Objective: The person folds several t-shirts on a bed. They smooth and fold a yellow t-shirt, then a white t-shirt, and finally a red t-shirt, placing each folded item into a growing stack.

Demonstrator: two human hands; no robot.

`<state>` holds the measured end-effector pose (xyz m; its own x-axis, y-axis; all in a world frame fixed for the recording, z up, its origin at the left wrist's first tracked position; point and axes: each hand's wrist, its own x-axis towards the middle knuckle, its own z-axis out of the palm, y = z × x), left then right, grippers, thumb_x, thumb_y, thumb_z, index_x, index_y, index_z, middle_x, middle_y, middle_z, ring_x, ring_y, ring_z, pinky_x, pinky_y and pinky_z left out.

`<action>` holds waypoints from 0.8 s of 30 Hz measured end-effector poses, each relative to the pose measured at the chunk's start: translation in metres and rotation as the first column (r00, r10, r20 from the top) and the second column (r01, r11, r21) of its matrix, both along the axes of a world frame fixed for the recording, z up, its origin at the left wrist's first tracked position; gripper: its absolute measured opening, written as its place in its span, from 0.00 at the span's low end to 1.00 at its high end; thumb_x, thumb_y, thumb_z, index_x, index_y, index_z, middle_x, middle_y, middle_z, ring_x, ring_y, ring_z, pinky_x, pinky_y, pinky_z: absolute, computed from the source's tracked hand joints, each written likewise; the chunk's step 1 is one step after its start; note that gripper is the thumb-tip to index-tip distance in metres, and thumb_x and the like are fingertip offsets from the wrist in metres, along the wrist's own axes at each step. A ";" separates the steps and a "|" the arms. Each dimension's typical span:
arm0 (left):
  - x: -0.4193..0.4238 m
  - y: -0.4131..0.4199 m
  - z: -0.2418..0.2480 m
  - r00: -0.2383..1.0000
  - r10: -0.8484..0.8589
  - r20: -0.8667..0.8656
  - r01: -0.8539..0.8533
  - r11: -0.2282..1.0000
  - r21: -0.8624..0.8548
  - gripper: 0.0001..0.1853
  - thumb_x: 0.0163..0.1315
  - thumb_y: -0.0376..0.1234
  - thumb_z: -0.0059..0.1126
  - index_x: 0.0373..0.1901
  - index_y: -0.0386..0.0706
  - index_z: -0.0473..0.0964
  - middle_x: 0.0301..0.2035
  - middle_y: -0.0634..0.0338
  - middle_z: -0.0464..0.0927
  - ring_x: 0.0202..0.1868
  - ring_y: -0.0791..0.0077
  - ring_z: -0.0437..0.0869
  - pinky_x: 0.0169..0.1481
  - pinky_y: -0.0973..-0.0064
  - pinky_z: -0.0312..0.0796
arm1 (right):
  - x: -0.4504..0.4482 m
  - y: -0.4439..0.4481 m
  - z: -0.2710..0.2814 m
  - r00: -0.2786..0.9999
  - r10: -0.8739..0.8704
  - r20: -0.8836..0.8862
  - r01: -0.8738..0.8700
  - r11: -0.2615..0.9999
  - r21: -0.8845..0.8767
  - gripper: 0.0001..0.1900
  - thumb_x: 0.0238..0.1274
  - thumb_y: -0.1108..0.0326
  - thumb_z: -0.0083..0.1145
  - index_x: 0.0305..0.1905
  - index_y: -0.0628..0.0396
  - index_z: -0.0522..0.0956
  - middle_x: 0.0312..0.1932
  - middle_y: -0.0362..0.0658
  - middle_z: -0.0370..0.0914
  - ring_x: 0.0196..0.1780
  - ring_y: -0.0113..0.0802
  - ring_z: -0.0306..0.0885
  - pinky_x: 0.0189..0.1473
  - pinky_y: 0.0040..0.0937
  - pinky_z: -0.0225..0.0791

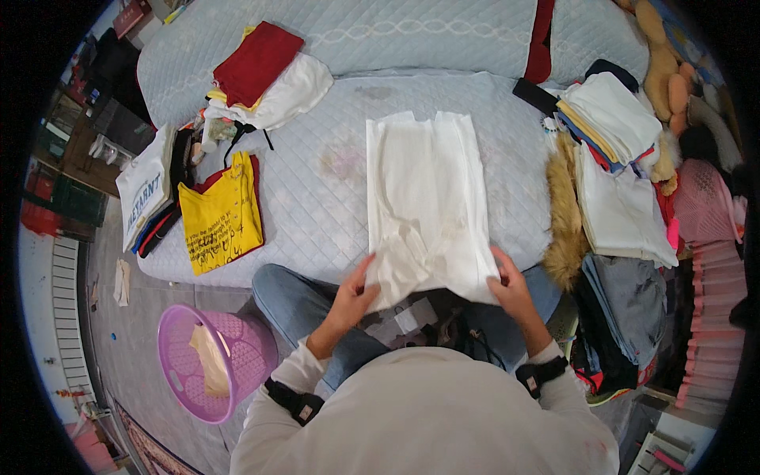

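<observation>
A white garment, folded into a long rectangle, lies on the pale quilted cover in front of me. Its near end is lifted off the cover toward my lap, and the fabric there is creased. My left hand grips the near left corner between thumb and fingers. At the near right corner, my right hand pinches the cloth the same way. The garment's far end rests flat, with a small notch in its edge. What kind of garment it is I cannot tell.
Left are a yellow printed shirt, a folded shirt stack and a dark red cloth. Right are folded white clothes, brown fur and folded trousers. A purple basket holding beige cloth stands on the floor.
</observation>
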<state>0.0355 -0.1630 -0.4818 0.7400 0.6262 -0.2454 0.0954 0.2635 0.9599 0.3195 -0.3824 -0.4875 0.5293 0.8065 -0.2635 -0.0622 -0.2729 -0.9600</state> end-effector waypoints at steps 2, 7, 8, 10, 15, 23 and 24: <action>-0.006 0.000 0.002 0.996 -0.044 -0.077 0.038 0.997 -0.073 0.25 0.70 0.25 0.50 0.69 0.40 0.67 0.43 0.62 0.82 0.40 0.83 0.79 0.47 0.83 0.71 | 0.001 -0.006 0.002 0.997 0.035 -0.074 -0.036 0.999 -0.010 0.26 0.63 0.76 0.53 0.67 0.58 0.69 0.43 0.37 0.80 0.43 0.21 0.74 0.47 0.22 0.67; 0.015 0.041 0.024 0.986 -0.093 -0.139 0.047 0.952 -0.302 0.14 0.71 0.30 0.53 0.54 0.36 0.80 0.43 0.61 0.83 0.41 0.79 0.82 0.48 0.80 0.75 | 0.030 0.028 0.024 0.992 0.013 -0.128 -0.015 1.000 -0.007 0.11 0.64 0.70 0.58 0.49 0.59 0.81 0.40 0.35 0.79 0.41 0.19 0.73 0.45 0.20 0.67; 0.024 0.054 0.031 0.994 -0.080 -0.077 0.047 0.933 -0.357 0.13 0.71 0.31 0.53 0.52 0.36 0.80 0.39 0.60 0.84 0.37 0.77 0.83 0.44 0.78 0.76 | 0.039 0.038 0.033 0.979 0.010 -0.205 0.001 0.999 0.052 0.10 0.64 0.67 0.60 0.46 0.58 0.83 0.39 0.36 0.81 0.41 0.21 0.76 0.45 0.22 0.70; 0.046 0.087 0.041 0.994 -0.073 -0.082 0.032 0.908 -0.418 0.13 0.71 0.32 0.53 0.52 0.37 0.80 0.36 0.61 0.84 0.34 0.77 0.83 0.41 0.77 0.77 | 0.058 0.070 0.044 0.943 -0.078 -0.324 0.084 0.996 0.007 0.10 0.64 0.66 0.60 0.46 0.58 0.83 0.39 0.37 0.82 0.40 0.24 0.78 0.43 0.24 0.71; 0.122 0.183 0.029 0.997 -0.065 0.045 0.079 0.841 -0.535 0.14 0.73 0.37 0.51 0.49 0.39 0.80 0.30 0.61 0.82 0.29 0.75 0.83 0.39 0.74 0.79 | 0.134 0.162 0.039 0.907 -0.116 -0.406 0.129 0.992 0.003 0.13 0.64 0.60 0.61 0.47 0.58 0.83 0.38 0.41 0.83 0.39 0.29 0.81 0.37 0.27 0.71; 0.204 0.253 0.009 0.945 0.305 0.118 -0.179 0.785 -0.593 0.23 0.74 0.40 0.50 0.61 0.34 0.65 0.48 0.54 0.81 0.40 0.72 0.83 0.43 0.73 0.79 | 0.205 0.265 -0.002 0.835 -0.282 -0.473 0.277 0.957 -0.081 0.20 0.70 0.53 0.55 0.59 0.52 0.74 0.45 0.42 0.82 0.38 0.30 0.81 0.34 0.29 0.70; 0.201 0.250 0.011 0.944 0.313 0.107 -0.228 0.851 -0.473 0.23 0.74 0.40 0.50 0.63 0.34 0.64 0.48 0.54 0.81 0.40 0.72 0.83 0.44 0.73 0.78 | 0.203 0.262 -0.001 0.865 -0.274 -0.420 0.285 0.958 -0.038 0.20 0.70 0.53 0.55 0.59 0.52 0.74 0.46 0.42 0.81 0.38 0.30 0.81 0.34 0.29 0.70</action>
